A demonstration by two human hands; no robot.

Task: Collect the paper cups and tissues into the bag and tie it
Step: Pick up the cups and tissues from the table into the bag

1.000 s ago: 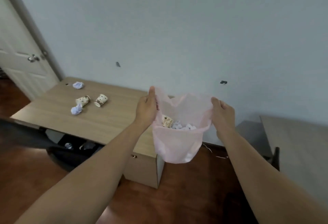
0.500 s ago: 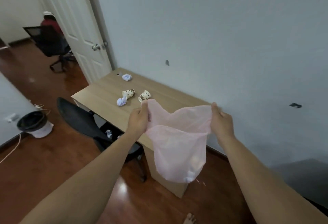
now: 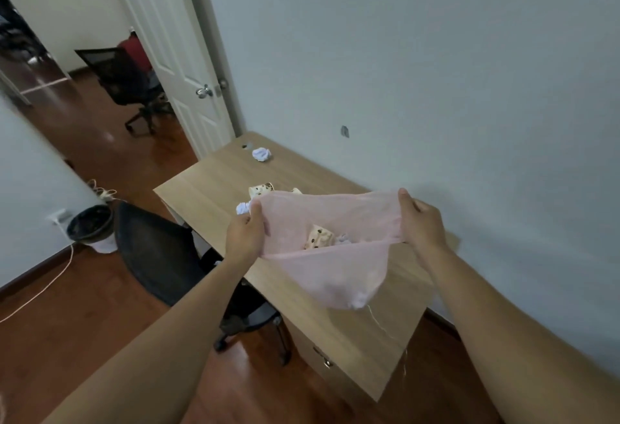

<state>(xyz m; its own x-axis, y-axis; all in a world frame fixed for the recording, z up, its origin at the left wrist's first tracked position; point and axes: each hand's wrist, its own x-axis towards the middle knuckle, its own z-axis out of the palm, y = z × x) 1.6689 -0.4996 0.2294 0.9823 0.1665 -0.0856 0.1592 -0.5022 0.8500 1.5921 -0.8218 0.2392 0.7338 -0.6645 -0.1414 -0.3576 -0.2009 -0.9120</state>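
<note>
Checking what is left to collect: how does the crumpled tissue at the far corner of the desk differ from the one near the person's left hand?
The far tissue lies alone and fully in view near the desk's corner; the near tissue sits beside a paper cup and is partly hidden by the left hand and pink bag. The far one looks larger. Both are white, crumpled, and still on the desk.

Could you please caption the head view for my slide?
Both hands, left and right, hold the pink bag open above the desk, cups and tissues still uncollected.
</note>
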